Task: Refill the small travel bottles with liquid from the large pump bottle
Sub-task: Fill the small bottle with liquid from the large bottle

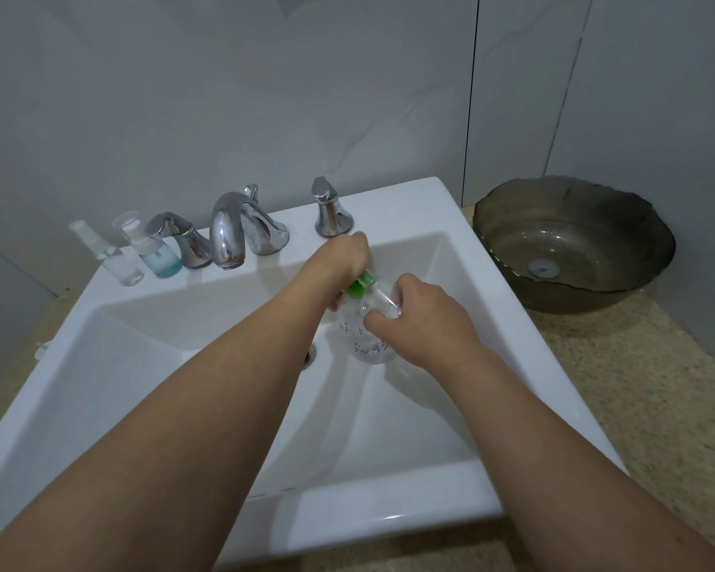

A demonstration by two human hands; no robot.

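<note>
Two hands are working a pump bottle [368,336] over a white sink [389,501].

The left hand [343,258] is curling around the green pump head [362,282] while the right hand [422,315] is gripping a clear small bottle [384,303] beside it. Two travel bottles [141,251] are standing left of the chrome faucet [228,229].

White sink [450,208], chrome faucet [232,225], brown bowl [574,245]
</note>
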